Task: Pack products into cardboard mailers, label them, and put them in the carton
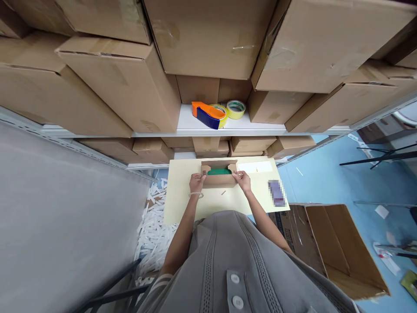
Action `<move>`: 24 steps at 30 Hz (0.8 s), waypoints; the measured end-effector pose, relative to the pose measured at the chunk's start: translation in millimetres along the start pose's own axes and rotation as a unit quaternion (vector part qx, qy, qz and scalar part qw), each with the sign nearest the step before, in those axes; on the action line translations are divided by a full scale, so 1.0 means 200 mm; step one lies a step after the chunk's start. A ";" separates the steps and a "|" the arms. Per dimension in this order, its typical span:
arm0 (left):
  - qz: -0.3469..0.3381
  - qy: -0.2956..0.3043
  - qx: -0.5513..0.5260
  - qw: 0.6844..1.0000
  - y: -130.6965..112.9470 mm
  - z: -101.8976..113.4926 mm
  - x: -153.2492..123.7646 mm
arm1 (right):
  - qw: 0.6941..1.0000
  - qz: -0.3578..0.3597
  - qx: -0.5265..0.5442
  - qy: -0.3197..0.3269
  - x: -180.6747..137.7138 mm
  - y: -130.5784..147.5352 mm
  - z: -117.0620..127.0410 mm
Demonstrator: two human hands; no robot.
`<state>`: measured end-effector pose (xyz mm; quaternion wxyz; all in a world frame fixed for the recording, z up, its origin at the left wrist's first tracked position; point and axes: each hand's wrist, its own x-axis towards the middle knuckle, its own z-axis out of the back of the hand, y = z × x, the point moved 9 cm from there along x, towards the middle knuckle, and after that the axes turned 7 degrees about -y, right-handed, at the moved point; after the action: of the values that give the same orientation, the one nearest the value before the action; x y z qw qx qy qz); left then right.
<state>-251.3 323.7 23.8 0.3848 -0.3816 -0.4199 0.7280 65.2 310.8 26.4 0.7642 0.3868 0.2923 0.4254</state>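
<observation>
A small brown cardboard box (pixel 219 181) lies on the pale yellow table (pixel 182 204), its lid raised at the back. Inside it a green item (pixel 219 171) shows, its kind hard to make out. My left hand (pixel 196 182) grips the box's left front corner, by the side flap. At the right front corner, my right hand (pixel 242 180) pinches the box's edge near the other flap. A small brown strip (pixel 223 192) lies on the table in front of the box. To the right of the box is a white sheet (pixel 256 167).
Large cartons (pixel 215 39) crowd the shelf (pixel 195 126) above the table. An orange and blue tape dispenser (pixel 208 115) and a tape roll (pixel 236 108) sit there. A blurred purple item (pixel 276 193) lies at the table's right. An open carton (pixel 345 248) stands right; white paper strips (pixel 158 221) lie left.
</observation>
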 end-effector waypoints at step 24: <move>-0.300 0.068 0.362 0.880 -0.34 -0.17 -0.05 | 0.842 0.346 -0.408 0.064 -0.04 0.37 -0.20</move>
<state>-200.6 350.4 76.2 0.7236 -0.1201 -0.1945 0.6512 -0.3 342.4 68.8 0.6359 0.0876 -0.0122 0.7667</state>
